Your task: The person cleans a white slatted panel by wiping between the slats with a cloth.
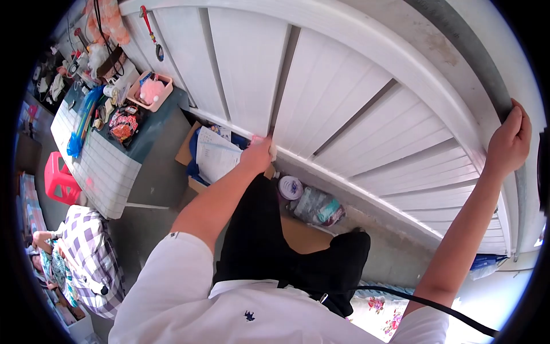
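A white slatted panel (344,109) with a curved top rail, like a bed's headboard, stands in front of me. My left hand (259,155) is closed at the panel's lower edge, above an open cardboard box. Something pale shows beside its fingers, and a bit of pink lies just behind; what it holds is too small to make out. Printed papers (216,153) lie in the box next to this hand. Off to the right, my right hand (511,140) is wrapped round a grey edge strip (487,57) behind the panel's top rail.
A round-lidded tub (290,187) and a plastic-wrapped bundle (318,207) sit on the floor by the panel. At left stand a cluttered table (103,166), a pink basket (163,102) and a red stool (60,179). Another person (48,261) is at lower left. A black cable (424,299) crosses in front.
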A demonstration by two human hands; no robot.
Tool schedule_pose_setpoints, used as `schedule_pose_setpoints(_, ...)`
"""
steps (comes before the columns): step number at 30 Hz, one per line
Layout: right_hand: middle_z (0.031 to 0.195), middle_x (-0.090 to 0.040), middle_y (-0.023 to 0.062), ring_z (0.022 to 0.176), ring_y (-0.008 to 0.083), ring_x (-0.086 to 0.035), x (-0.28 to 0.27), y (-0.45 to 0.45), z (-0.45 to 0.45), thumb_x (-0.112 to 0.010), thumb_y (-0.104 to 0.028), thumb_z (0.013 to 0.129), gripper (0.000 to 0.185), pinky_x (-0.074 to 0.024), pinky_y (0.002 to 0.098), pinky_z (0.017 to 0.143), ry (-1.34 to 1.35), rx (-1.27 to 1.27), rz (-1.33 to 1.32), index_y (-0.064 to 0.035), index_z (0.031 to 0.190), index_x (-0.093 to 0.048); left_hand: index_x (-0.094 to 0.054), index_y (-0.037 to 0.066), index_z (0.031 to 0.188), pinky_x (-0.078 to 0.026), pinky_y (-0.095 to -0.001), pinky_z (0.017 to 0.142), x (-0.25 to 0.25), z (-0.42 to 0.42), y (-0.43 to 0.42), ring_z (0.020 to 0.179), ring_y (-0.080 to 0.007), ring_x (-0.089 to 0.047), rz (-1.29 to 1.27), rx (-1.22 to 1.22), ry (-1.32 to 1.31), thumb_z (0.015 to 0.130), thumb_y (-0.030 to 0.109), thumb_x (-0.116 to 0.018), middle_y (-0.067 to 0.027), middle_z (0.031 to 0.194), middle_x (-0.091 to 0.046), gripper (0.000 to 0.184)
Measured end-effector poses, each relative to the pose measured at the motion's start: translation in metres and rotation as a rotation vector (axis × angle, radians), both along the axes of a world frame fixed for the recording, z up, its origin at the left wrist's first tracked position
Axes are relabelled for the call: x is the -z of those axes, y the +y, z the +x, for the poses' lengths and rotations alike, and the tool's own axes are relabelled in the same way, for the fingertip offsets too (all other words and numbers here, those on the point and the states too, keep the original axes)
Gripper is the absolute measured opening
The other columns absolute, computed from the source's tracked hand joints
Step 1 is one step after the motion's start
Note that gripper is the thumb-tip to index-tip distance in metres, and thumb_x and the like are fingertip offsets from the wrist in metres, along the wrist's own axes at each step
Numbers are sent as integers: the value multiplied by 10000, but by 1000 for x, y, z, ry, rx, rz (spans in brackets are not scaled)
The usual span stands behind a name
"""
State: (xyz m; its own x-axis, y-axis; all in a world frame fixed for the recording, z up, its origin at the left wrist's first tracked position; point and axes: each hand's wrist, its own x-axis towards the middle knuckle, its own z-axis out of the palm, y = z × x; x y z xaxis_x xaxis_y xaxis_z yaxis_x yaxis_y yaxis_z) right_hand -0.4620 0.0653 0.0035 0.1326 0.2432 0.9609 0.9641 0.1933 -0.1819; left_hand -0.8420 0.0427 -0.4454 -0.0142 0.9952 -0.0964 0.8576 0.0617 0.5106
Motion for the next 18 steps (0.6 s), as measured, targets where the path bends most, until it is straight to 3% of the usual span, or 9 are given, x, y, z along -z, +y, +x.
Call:
schedule_pose_setpoints(10,1005,-746,-14,941,143,-683,-1,-4,-1,-515,-355,969,317,-507,283,824,-22,13,-15,-184,1039,-772,-549,233,1370,-531,-495,774,7,-10,-16,905,-381,-686,75,-65,57,957,206,-465,-192,949,-707,423)
schedule_pose_setpoints(13,1016,-746,-18,945,149,-684,-1,-3,-1,-512,-362,969,318,-507,288,825,-10,35,-16,-191,1042,-771,-641,236,1268,-524,-479,760,73,-39,-29,904,-374,-686,203,-147,-40,989,251,-466,-188,938,-708,330)
schedule_pose_setpoints(16,1040,-745,-22,964,156,-685,0,-4,-1,-510,-367,968,321,-509,295,837,-7,48,-18,-198,1052,-769,-702,150,1163,-527,-407,719,83,-71,-60,859,-283,-709,140,-441,-390,1003,209,-486,-145,900,-721,275)
schedule_pose_setpoints(18,1056,-744,-23,982,160,-684,-1,-2,-1,-508,-371,969,323,-510,300,848,-13,44,-12,-199,1058,-767,-706,89,1147,-525,-354,721,87,-84,-63,873,-202,-701,154,-614,-788,995,156,-503,-108,898,-724,262)
